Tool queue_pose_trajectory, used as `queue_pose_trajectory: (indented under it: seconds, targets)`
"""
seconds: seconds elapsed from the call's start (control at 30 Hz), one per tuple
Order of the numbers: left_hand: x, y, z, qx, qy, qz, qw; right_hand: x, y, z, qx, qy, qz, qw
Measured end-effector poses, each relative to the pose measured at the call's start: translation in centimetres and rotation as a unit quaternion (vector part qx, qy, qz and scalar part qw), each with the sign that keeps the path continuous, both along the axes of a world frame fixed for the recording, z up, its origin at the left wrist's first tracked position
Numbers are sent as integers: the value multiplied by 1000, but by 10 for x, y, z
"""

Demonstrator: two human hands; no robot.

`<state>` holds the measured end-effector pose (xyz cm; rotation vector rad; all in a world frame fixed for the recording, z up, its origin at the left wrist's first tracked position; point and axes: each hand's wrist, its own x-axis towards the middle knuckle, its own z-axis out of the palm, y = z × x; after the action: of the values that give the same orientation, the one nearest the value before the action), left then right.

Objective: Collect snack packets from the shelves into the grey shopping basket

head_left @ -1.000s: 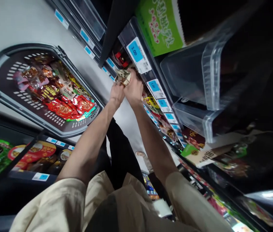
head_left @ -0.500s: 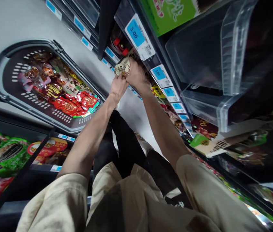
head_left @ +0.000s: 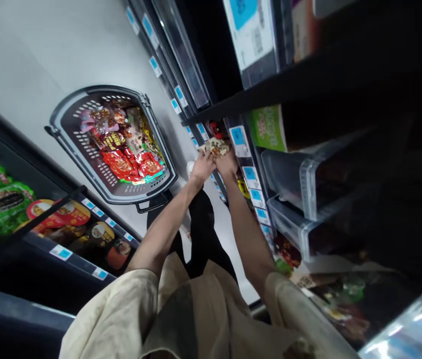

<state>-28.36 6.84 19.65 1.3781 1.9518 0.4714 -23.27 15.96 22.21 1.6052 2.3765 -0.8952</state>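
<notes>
A beige snack packet [head_left: 215,146] with dark print is held between both hands at the edge of the right-hand shelf. My left hand [head_left: 202,167] has its fingers closed on the packet's near left side. My right hand [head_left: 227,163] grips its right side, close to the price labels. On the floor to the left stands a dark shopping basket [head_left: 95,164]. Inside it lie several snack packets, among them red packets [head_left: 130,164] and a dark red one [head_left: 112,141].
Shelves with price labels [head_left: 240,142] and clear plastic bins [head_left: 289,174] rise close on the right. A green box [head_left: 269,128] sits above them. At the lower left, another shelf holds green bags [head_left: 3,204]. Grey floor [head_left: 20,55] stretches beyond the basket.
The view has shifted, so basket and hands appear further right and the hands lower. Both hands still hold the beige packet. A second person's leg beside mine is no longer visible.
</notes>
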Motion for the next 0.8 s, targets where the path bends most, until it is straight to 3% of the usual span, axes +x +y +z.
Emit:
queue_pose_trajectory:
  seconds: [0.2,0.27,0.3,0.33,0.4,0.47,0.53,0.63,0.8]
  targets:
    - [9,-14,4,41,-38,54,997,-6,6,5,19,-54,-4,998]
    - [13,-34,-2,50,-57,123,989,-5,2,2,23,-67,0,998]
    - [15,-47,-8,36,-51,192,979,-4,0,0,24,-67,9,997]
    - [16,-61,-16,3,-36,280,959,-1,-2,-3,28,-67,16,997]
    - [17,-91,-37,-118,-9,456,882,7,-2,-9,39,-59,33,997]
    - [17,-114,-60,-247,-44,534,807,15,1,-16,42,-54,47,997]
    - [16,-125,-81,-319,-113,517,786,20,6,-23,37,-59,54,996]
    - [18,-120,-96,-337,-134,479,799,24,12,-32,45,-53,60,996]
    - [23,-104,-89,-356,-98,471,801,27,16,-37,57,-23,68,996]
